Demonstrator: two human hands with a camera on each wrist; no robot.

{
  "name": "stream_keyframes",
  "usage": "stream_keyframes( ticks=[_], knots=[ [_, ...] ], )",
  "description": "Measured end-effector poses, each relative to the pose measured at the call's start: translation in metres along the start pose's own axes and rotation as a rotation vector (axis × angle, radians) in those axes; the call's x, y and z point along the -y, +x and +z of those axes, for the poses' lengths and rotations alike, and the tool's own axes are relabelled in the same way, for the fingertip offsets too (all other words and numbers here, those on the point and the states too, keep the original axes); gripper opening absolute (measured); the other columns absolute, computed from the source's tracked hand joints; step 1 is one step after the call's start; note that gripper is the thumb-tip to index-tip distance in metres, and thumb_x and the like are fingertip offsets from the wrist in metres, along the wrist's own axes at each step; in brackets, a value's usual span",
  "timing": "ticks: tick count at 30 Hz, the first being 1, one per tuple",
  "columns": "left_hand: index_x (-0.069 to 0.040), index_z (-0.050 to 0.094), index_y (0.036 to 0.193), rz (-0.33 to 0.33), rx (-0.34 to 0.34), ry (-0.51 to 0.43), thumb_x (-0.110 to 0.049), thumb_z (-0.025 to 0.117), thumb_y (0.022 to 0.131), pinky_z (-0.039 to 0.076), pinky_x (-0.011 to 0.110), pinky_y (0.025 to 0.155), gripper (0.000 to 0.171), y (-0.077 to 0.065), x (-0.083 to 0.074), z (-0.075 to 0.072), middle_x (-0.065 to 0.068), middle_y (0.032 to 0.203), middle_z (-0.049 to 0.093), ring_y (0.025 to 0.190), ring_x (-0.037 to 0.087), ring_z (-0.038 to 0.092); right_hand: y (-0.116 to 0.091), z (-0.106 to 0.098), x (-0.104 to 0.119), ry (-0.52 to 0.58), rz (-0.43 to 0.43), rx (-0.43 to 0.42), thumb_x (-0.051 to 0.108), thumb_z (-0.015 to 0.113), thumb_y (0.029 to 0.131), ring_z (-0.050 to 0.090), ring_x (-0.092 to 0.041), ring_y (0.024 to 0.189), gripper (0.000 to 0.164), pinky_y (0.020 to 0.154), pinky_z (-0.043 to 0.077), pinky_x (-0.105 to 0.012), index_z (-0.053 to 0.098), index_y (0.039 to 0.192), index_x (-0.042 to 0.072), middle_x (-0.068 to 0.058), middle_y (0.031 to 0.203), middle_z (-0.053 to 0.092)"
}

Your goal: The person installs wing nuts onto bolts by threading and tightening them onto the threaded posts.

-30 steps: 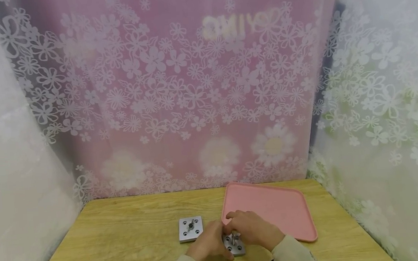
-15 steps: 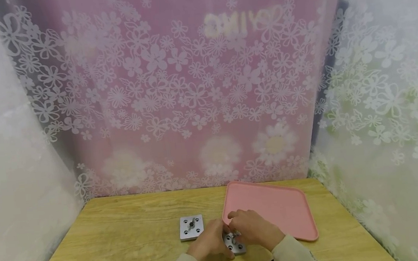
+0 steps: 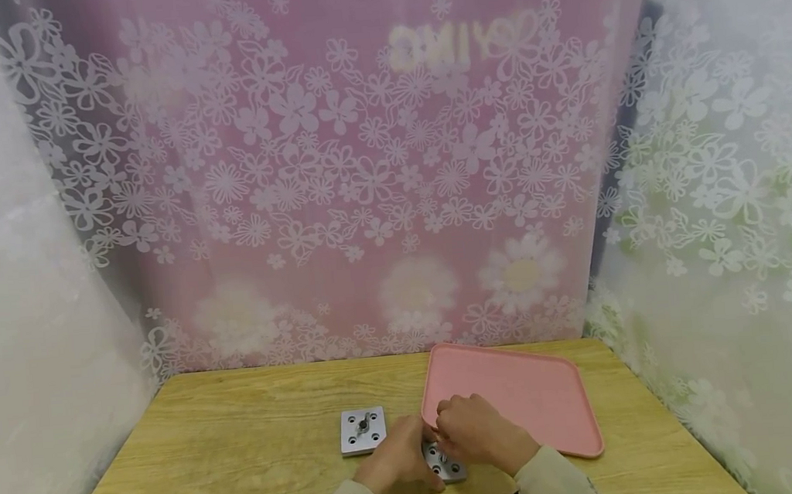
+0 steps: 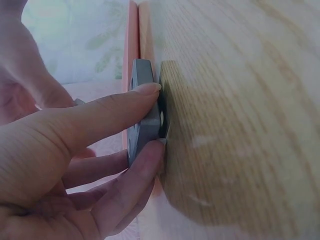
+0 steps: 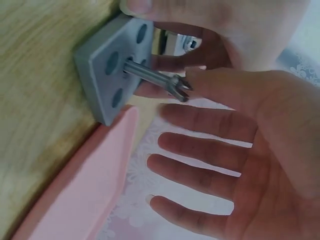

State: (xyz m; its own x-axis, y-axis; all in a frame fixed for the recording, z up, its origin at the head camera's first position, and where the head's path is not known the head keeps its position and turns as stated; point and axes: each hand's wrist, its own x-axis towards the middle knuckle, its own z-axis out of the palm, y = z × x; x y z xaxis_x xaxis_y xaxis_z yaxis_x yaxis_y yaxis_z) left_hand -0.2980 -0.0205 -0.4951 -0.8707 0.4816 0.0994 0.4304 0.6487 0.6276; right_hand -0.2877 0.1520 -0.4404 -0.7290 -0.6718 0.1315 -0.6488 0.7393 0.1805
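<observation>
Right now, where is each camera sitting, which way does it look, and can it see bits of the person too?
Head: worn on the head, facing forward and down at the table and flowery backdrop; shows the left hand, right hand and sleeves.
Left wrist: worn there, facing the metal plate edge-on; shows the left hand gripping it and part of the right hand.
Right wrist: worn there, facing the plate's forked rod; shows the right hand's palm and part of the left hand.
Both wrist views share: that plate and the pink tray.
</observation>
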Motion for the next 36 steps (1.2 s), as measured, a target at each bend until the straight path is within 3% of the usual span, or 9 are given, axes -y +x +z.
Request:
stream_keyframes(
  ticks=[5,8,12,18,25,32,36],
  knots=[
    [-0.008,0.076,0.091,-0.002,-0.002,0.003,-0.017,0.104,0.049,0.052,0.024,0.08,0.051,0.0,0.0,-0.001,-0.004,0.088,0.072,0.082,0.005,0.059,-0.001,-0.007,0.0,0.053,-0.023,-0.01,0.02,0.083,0.08,0.05,-0.008,0.067,0.02,0.056,0.04,-0.027,0.064,0.085,0.021,0.009,0.08,0.059],
    [-0.008,0.076,0.089,0.003,-0.014,0.004,-0.017,0.104,0.048,0.052,0.024,0.079,0.05,-0.001,-0.001,-0.001,-0.004,0.087,0.072,0.081,0.004,0.059,-0.003,-0.012,0.003,0.048,-0.042,-0.01,0.011,0.083,0.077,0.05,-0.009,0.069,0.027,0.057,0.04,-0.027,0.064,0.093,0.021,0.008,0.083,0.06],
    [-0.009,0.073,0.088,0.014,-0.026,0.003,-0.015,0.104,0.047,0.053,0.023,0.079,0.052,-0.002,-0.001,0.0,-0.004,0.087,0.073,0.081,0.005,0.06,-0.005,-0.014,0.005,0.044,-0.055,-0.003,0.011,0.087,0.077,0.056,-0.011,0.074,0.033,0.059,0.044,-0.028,0.066,0.099,0.022,0.007,0.089,0.064],
    [-0.01,0.071,0.089,0.028,-0.039,0.01,-0.015,0.104,0.047,0.051,0.021,0.075,0.054,-0.004,-0.002,0.001,-0.006,0.084,0.07,0.077,0.002,0.057,-0.003,-0.012,0.002,0.107,-0.091,-0.003,0.005,0.084,0.081,0.059,-0.011,0.074,0.028,0.059,0.047,-0.027,0.07,0.097,0.024,0.007,0.089,0.065],
    [-0.009,0.066,0.089,0.01,-0.049,0.013,-0.016,0.103,0.047,0.049,0.021,0.073,0.056,-0.005,-0.002,0.0,-0.005,0.082,0.066,0.075,0.001,0.051,-0.002,-0.01,0.0,0.144,-0.105,-0.008,0.009,0.077,0.086,0.059,-0.009,0.074,0.02,0.06,0.047,-0.025,0.074,0.094,0.026,0.008,0.091,0.067],
    [-0.006,0.067,0.093,-0.018,-0.039,-0.002,-0.017,0.104,0.049,0.051,0.023,0.076,0.059,-0.006,-0.003,-0.001,-0.002,0.086,0.068,0.078,0.003,0.054,-0.002,-0.011,0.0,0.15,-0.107,0.036,0.0,0.078,0.084,0.057,-0.007,0.072,0.031,0.059,0.045,-0.023,0.078,0.098,0.027,0.008,0.092,0.067],
    [-0.007,0.066,0.091,-0.03,-0.02,-0.021,-0.015,0.103,0.051,0.049,0.023,0.072,0.055,-0.006,-0.004,-0.002,-0.004,0.083,0.065,0.075,0.003,0.051,-0.001,-0.011,0.001,0.162,-0.108,0.087,-0.005,0.078,0.083,0.063,-0.009,0.081,0.038,0.064,0.051,-0.025,0.079,0.099,0.029,0.007,0.102,0.07]
  ],
)
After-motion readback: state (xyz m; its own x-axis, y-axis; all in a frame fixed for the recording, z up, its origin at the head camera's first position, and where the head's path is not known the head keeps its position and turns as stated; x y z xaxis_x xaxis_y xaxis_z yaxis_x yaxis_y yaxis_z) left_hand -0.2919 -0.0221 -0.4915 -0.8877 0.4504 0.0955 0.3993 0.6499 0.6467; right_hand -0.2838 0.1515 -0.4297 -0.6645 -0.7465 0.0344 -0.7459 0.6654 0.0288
